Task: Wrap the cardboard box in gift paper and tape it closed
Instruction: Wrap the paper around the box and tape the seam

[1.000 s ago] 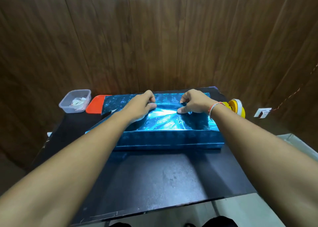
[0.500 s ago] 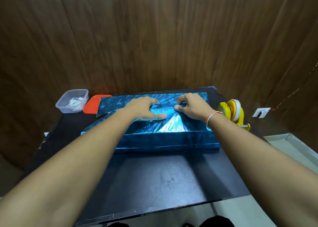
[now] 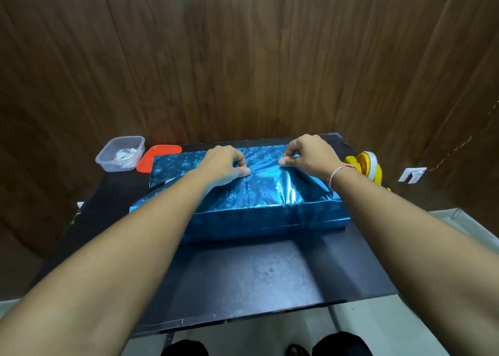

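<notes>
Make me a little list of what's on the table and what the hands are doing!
Gift: box covered in shiny blue gift paper on black table
Left hand: pinches the paper on top
Right hand: pinches the paper's edge
Far left: clear plastic tub, orange lid beside it
Far right: yellow tape dispenser, untouched

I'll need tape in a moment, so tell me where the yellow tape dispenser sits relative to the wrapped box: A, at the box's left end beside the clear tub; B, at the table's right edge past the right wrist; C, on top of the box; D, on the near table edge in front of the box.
B: the yellow tape dispenser stands at the table's right edge, just past the right hand.
</notes>
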